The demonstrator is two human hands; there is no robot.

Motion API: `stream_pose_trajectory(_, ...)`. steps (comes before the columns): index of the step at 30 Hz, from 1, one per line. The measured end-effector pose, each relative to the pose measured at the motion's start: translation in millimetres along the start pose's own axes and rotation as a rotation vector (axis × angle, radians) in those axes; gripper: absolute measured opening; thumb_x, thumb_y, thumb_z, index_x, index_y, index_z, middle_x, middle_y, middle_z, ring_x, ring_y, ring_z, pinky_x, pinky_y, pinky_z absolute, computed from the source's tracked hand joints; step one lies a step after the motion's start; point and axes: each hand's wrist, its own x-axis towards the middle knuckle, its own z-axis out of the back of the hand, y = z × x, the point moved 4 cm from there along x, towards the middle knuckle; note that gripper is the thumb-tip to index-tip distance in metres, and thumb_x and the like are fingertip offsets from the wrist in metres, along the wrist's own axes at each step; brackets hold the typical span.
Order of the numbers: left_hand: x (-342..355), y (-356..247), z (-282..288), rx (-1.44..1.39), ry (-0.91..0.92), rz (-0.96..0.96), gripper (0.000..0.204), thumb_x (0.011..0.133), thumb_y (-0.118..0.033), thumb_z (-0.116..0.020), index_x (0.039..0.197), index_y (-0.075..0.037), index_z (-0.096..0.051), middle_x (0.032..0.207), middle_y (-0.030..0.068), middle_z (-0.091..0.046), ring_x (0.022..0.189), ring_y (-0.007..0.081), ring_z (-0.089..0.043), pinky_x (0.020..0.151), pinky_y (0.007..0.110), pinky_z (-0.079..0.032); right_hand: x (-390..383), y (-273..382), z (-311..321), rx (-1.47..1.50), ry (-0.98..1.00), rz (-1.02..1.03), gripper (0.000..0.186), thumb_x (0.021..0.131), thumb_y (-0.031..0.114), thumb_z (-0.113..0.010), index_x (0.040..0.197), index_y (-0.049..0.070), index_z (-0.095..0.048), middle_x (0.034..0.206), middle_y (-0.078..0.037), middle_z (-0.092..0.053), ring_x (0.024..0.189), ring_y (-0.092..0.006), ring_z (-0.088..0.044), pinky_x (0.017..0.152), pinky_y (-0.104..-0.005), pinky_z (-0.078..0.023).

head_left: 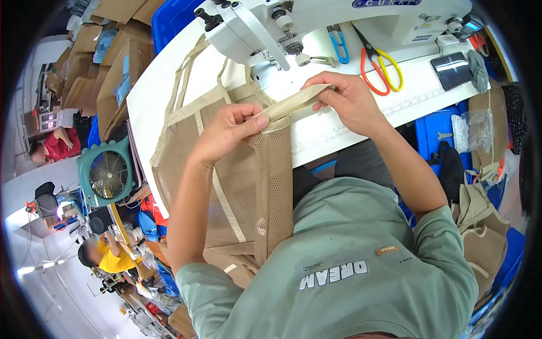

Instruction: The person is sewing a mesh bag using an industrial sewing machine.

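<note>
A beige mesh bag (237,164) with fabric-bound edges and straps lies over the left side of the white table and hangs off its front edge. My left hand (231,129) pinches the beige fabric band (291,107) along the bag's top edge, thumb on top. At the band's other end, my right hand (345,100) grips it between thumb and fingers. The band stretches between both hands, lifted just in front of the sewing machine (248,39). Its needle area stands behind my hands, and the fabric there is not under the presser foot as far as I can see.
Scissors with red and yellow handles (379,73) and blue thread snips (340,48) lie behind my right hand. A dark phone-like device (451,70) rests at the table's right. A green fan (107,172) stands left; blue bins (437,133) and beige bag pieces (483,226) sit right. Two people work at left.
</note>
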Motion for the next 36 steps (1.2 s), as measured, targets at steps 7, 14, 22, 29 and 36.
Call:
stream_pose_trajectory(7,-1.0,11.1,4.6,-0.150,-0.047,-0.012,0.023,0.099,-0.032,-0.078,0.098,-0.009,-0.077,0.079,-0.0100,-0.063,0.071,0.0009,-0.050,0.065,0.021,-0.037,9.3,-5.1,-3.4,0.039,0.052,-0.058,0.028,0.100,0.010,-0.068,0.127,0.005,-0.072,0.106,-0.004,-0.075,0.088,-0.0093,-0.067,0.083,-0.0281,-0.055)
stream_pose_trajectory(14,-5.1,12.3,5.6,-0.139,-0.074,0.003,0.024,0.098,-0.030,-0.080,0.105,-0.007,-0.079,0.083,-0.0082,-0.068,0.071,0.0006,-0.055,0.063,0.020,-0.040,-2.0,-14.0,-36.8,-0.225,0.224,-0.149,0.043,0.092,0.024,-0.082,0.129,0.004,-0.070,0.111,-0.005,-0.078,0.098,-0.0177,-0.069,0.092,-0.0358,-0.055)
stream_pose_trajectory(22,-17.1,17.0,-1.0,-0.105,-0.167,-0.057,0.030,0.100,-0.033,-0.079,0.110,-0.004,-0.078,0.081,-0.0078,-0.066,0.070,0.0003,-0.051,0.061,0.021,-0.038,-6.0,-12.0,-49.3,0.052,0.166,-0.297,0.050,0.096,0.042,-0.080,0.125,0.002,-0.071,0.097,-0.005,-0.073,0.091,-0.0134,-0.068,0.081,-0.0311,-0.055)
stream_pose_trajectory(29,-6.4,-2.2,-9.6,0.036,-0.093,-0.024,0.034,0.101,-0.035,-0.077,0.109,-0.002,-0.078,0.080,-0.0072,-0.063,0.070,0.0023,-0.048,0.061,0.023,-0.037,2.6,-18.7,-59.2,0.656,-0.136,-0.335,0.034,0.096,0.022,-0.081,0.120,-0.001,-0.072,0.093,-0.003,-0.069,0.075,-0.0090,-0.060,0.066,-0.0250,-0.048)
stream_pose_trajectory(36,-4.4,-29.3,-4.5,0.198,0.026,-0.008,0.044,0.105,-0.043,-0.069,0.107,0.000,-0.077,0.080,-0.0041,-0.063,0.073,0.0046,-0.053,0.066,0.025,-0.044,-1.2,-17.3,-43.5,0.554,-0.194,-0.222,0.025,0.095,0.010,-0.080,0.117,0.001,-0.072,0.091,-0.003,-0.069,0.076,-0.0102,-0.060,0.070,-0.0258,-0.050)
